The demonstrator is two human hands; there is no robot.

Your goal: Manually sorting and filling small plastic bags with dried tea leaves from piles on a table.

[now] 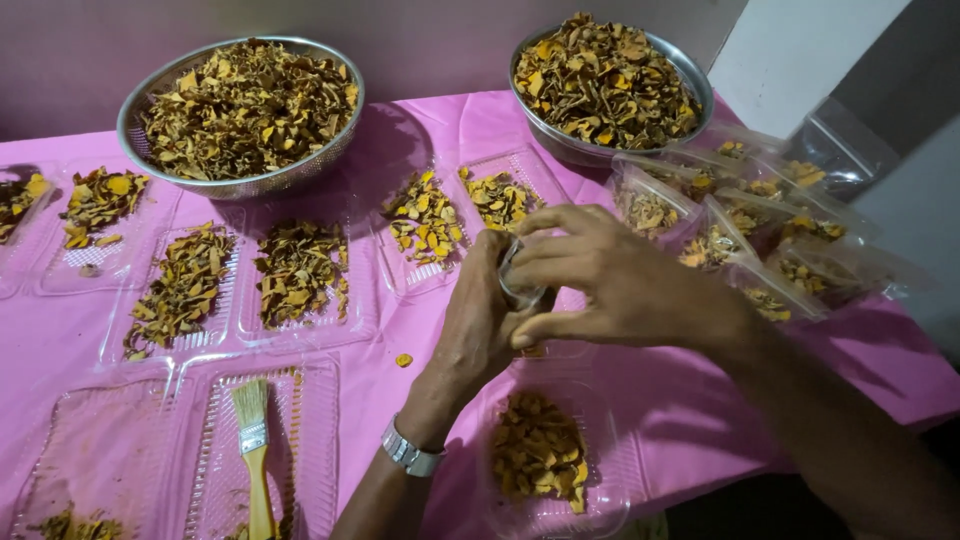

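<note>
1. Both hands meet over the pink bench (640,400), just above an open clear tray (545,460) of dried yellow-orange chips. The left hand (478,320) is curled narrow around a small clear item (520,285), and the right hand (610,285) pinches the same item from the other side with fingertips close together. What the item is cannot be told; it looks like clear plastic or a small packet.

2. Judged from this, the step in hand is working that small clear piece with both hands above the filled tray. Any next move would call for a steady two-handed grip kept over the tray, so nothing drops onto the cloth.

3. Counts, taking the filled tray as landmark:
- Two metal bowls heaped with chips: one (240,110) far up-left of it, one (608,85) straight beyond it.
- Five filled tray pockets beyond and left of it, plus a partly cut-off one at the left edge.
- A heap of closed, filled clear boxes (740,230) up-right of it; several, exact number unclear.
- One paintbrush (253,450) lying in an emptier tray to its left.
- One loose chip (403,360) on the cloth, just up-left.
- One metal wristwatch (410,455) on the left wrist.
</note>
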